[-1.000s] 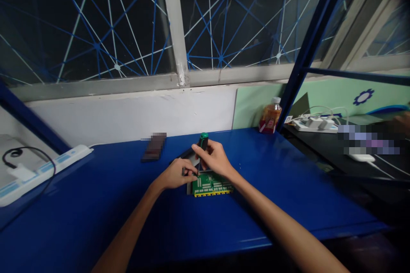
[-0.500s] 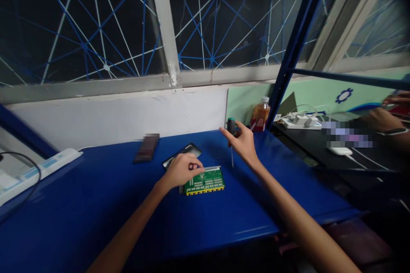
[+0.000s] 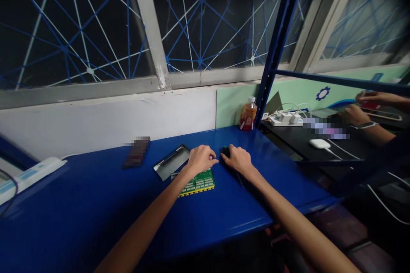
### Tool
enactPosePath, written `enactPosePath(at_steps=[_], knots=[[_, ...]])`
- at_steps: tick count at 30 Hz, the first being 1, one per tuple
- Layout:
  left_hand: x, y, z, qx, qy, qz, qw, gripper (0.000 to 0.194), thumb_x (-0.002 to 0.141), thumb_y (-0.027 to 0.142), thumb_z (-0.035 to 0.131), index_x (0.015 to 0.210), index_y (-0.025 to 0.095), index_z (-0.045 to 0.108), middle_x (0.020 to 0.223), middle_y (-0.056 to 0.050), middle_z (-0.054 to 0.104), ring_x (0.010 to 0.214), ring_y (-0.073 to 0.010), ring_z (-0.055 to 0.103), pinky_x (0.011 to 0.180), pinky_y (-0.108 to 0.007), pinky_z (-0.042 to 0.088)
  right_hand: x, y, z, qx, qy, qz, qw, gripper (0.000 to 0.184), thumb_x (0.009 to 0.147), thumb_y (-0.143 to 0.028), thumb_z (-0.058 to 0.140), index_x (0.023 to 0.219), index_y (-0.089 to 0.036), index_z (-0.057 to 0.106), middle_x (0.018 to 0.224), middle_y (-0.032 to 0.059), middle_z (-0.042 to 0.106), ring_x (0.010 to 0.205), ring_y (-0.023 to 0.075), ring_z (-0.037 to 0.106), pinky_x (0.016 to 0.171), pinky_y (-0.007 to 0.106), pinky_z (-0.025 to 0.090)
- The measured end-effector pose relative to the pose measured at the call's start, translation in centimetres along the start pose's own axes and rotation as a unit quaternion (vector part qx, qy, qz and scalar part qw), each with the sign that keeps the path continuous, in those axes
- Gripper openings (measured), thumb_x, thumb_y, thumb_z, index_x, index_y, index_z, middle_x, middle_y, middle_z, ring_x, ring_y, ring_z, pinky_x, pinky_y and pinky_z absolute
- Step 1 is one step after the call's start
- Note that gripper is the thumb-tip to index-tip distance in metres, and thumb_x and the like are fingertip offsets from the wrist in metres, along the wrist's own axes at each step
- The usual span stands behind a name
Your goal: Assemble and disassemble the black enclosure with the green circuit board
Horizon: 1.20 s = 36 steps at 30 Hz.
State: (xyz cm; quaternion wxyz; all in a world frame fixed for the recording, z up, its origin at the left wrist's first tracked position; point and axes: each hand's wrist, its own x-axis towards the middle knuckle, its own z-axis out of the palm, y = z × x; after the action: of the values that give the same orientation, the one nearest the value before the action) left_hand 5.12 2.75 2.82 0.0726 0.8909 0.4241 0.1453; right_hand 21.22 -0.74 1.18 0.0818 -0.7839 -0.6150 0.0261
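Observation:
A green circuit board [image 3: 198, 182] with a yellow front edge lies on the blue table [image 3: 96, 204]. My left hand [image 3: 201, 158] rests over the board's far end with its fingers curled; what they hold, if anything, is hidden. My right hand [image 3: 237, 160] lies low on the table just right of the board, closed around the green-and-black handle of a screwdriver [image 3: 226, 152], whose shaft runs under my palm. A dark flat cover plate [image 3: 171, 162] lies just left of my left hand.
A dark phone-like slab [image 3: 137, 156] lies further left. A white power strip [image 3: 28, 175] sits at the left edge. An orange drink bottle [image 3: 249, 114] stands by a blue post. On the neighbouring black desk, another person's hands [image 3: 355, 113] work near chargers.
My right hand left the board, swung right with the screwdriver raised, then came down onto the table beside the board. My left hand stayed at the board's far end. The view panned right.

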Motion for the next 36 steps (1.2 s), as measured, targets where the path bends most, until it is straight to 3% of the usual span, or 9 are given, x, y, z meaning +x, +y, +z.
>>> enactPosePath(at_steps=[4, 8, 10, 13, 17, 20, 24, 29, 36], knots=[[-1.5, -0.6, -1.2, 0.002, 0.024, -0.009, 1.000, 0.015, 0.081, 0.037, 0.065, 0.087, 0.027, 0.074, 0.087, 0.000, 0.071, 0.086, -0.0199, 0.062, 0.068, -0.027, 0.042, -0.4, -0.4, -0.4, -0.018, -0.006, -0.002, 1.000, 0.047, 0.088, -0.054, 0.047, 0.104, -0.014, 0.067, 0.102, 0.0187, 0.069, 0.096, 0.0285, 0.066, 0.075, 0.032, 0.048], [-4.7, -2.0, -3.2, -0.024, 0.058, 0.017, 0.998, 0.017, 0.085, 0.038, 0.060, 0.089, 0.028, 0.074, 0.088, 0.000, 0.069, 0.086, -0.0193, 0.060, 0.073, -0.028, 0.042, -0.6, -0.6, -0.3, -0.027, -0.003, -0.012, 1.000, 0.049, 0.088, -0.057, 0.045, 0.101, -0.015, 0.068, 0.099, 0.0185, 0.069, 0.094, 0.0281, 0.067, 0.074, 0.032, 0.048], [-6.7, -3.1, -4.0, -0.049, 0.042, 0.042, 0.997, 0.024, 0.084, 0.047, 0.060, 0.093, 0.029, 0.074, 0.093, -0.001, 0.066, 0.087, -0.0196, 0.059, 0.075, -0.030, 0.043, -0.6, -0.5, -0.2, -0.027, 0.011, -0.021, 0.999, 0.053, 0.088, -0.059, 0.044, 0.101, -0.015, 0.068, 0.096, 0.0187, 0.070, 0.091, 0.0291, 0.068, 0.071, 0.033, 0.048], [-9.4, -4.8, -4.4, -0.041, -0.002, 0.073, 0.996, 0.042, 0.071, 0.060, 0.068, 0.099, 0.029, 0.072, 0.097, -0.002, 0.062, 0.088, -0.0227, 0.056, 0.078, -0.034, 0.044, -0.5, -0.1, 0.2, -0.021, 0.046, -0.038, 0.998, 0.058, 0.086, -0.065, 0.040, 0.098, -0.014, 0.066, 0.088, 0.0182, 0.070, 0.082, 0.0317, 0.069, 0.063, 0.034, 0.047], [-11.2, -6.0, -4.0, -0.024, -0.018, 0.076, 0.997, 0.056, 0.064, 0.065, 0.070, 0.109, 0.031, 0.068, 0.103, -0.004, 0.057, 0.092, -0.0247, 0.054, 0.081, -0.037, 0.043, -0.3, 0.5, 0.6, -0.012, 0.084, -0.032, 0.996, 0.059, 0.086, -0.067, 0.039, 0.098, -0.015, 0.064, 0.078, 0.0152, 0.069, 0.076, 0.0315, 0.068, 0.058, 0.032, 0.043], [-11.2, -6.2, -3.7, -0.006, -0.004, 0.079, 0.997, 0.058, 0.061, 0.066, 0.071, 0.108, 0.031, 0.068, 0.102, -0.004, 0.055, 0.092, -0.0253, 0.053, 0.083, -0.040, 0.042, -0.3, 0.7, 0.3, -0.002, 0.139, -0.025, 0.990, 0.054, 0.087, -0.064, 0.041, 0.097, -0.016, 0.063, 0.083, 0.0131, 0.067, 0.072, 0.0277, 0.067, 0.056, 0.029, 0.039], [-10.9, -6.2, -3.2, -0.018, 0.017, 0.070, 0.997, 0.063, 0.055, 0.063, 0.077, 0.105, 0.028, 0.066, 0.105, -0.006, 0.050, 0.098, -0.0285, 0.049, 0.087, -0.044, 0.040, -0.6, 0.2, -0.5, 0.046, 0.272, -0.038, 0.961, 0.047, 0.090, -0.058, 0.040, 0.096, -0.018, 0.064, 0.100, 0.0099, 0.062, 0.071, 0.0198, 0.062, 0.053, 0.025, 0.033], [-10.9, -5.9, -2.4, -0.043, 0.036, 0.054, 0.997, 0.055, 0.052, 0.042, 0.083, 0.099, 0.024, 0.061, 0.115, -0.006, 0.044, 0.107, -0.0311, 0.045, 0.092, -0.047, 0.038, -1.6, -1.4, -0.8, 0.132, 0.312, -0.153, 0.928, 0.042, 0.090, -0.054, 0.044, 0.089, -0.017, 0.065, 0.098, 0.0077, 0.062, 0.063, 0.0134, 0.056, 0.056, 0.025, 0.034], [-10.8, -5.3, -3.0, -0.047, 0.104, 0.059, 0.992, 0.050, 0.054, 0.034, 0.079, 0.099, 0.024, 0.057, 0.119, -0.008, 0.043, 0.114, -0.0334, 0.043, 0.095, -0.047, 0.035, -3.3, -1.9, -0.9, 0.171, 0.205, -0.356, 0.896, 0.042, 0.085, -0.057, 0.052, 0.090, -0.017, 0.065, 0.098, 0.0075, 0.062, 0.070, 0.0149, 0.057, 0.064, 0.027, 0.041]])
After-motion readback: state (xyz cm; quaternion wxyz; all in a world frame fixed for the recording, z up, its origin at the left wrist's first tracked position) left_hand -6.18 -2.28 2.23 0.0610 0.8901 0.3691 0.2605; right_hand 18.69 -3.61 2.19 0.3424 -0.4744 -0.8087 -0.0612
